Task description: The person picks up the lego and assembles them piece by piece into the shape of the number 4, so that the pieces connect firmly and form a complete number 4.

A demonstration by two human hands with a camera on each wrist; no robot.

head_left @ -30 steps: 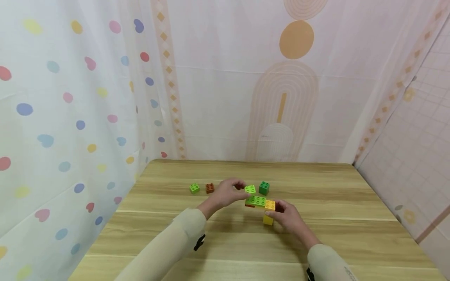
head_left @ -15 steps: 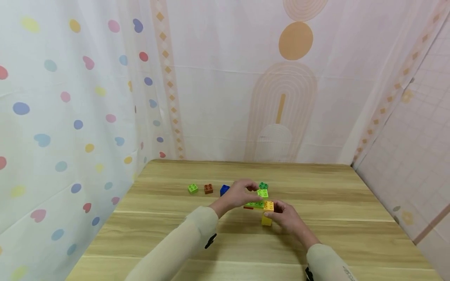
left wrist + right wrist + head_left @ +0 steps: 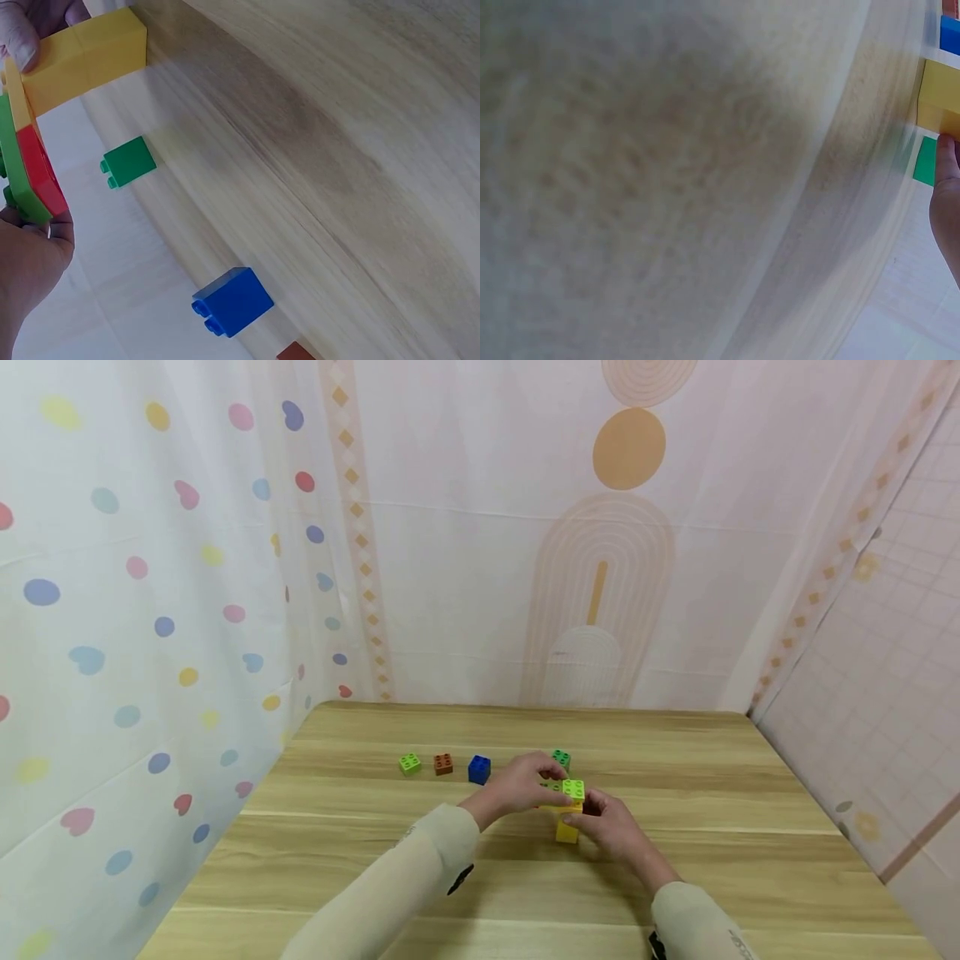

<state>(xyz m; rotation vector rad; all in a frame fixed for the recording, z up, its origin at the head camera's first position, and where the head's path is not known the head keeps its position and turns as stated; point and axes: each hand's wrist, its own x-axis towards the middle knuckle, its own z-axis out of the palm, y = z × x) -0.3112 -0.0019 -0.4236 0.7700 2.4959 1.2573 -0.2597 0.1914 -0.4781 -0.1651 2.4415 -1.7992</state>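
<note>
In the head view my left hand (image 3: 525, 785) pinches a small lime toy brick (image 3: 573, 790) over the top of a yellow brick column (image 3: 567, 829). Whether the brick is seated on the studs I cannot tell. My right hand (image 3: 617, 828) grips the column, its thumb on the near side. From the column's top a green brick (image 3: 24, 169) juts out sideways with a red brick (image 3: 41, 171) under it, seen in the left wrist view. The left hand mostly hides this arm in the head view. In the right wrist view the yellow column (image 3: 939, 94) shows above the right thumb.
Loose bricks lie in a row behind the hands on the wooden table (image 3: 360, 877): lime (image 3: 409, 764), brown (image 3: 443, 764), blue (image 3: 479, 769) and dark green (image 3: 561, 760). The dark green one stands just behind the left fingers. A patterned curtain (image 3: 465, 568) hangs beyond the table's far edge.
My left hand has carried the lime brick rightward, from over the green brick to over the yellow column. The blue brick has come out from behind that hand. The right hand stays nearly still.
</note>
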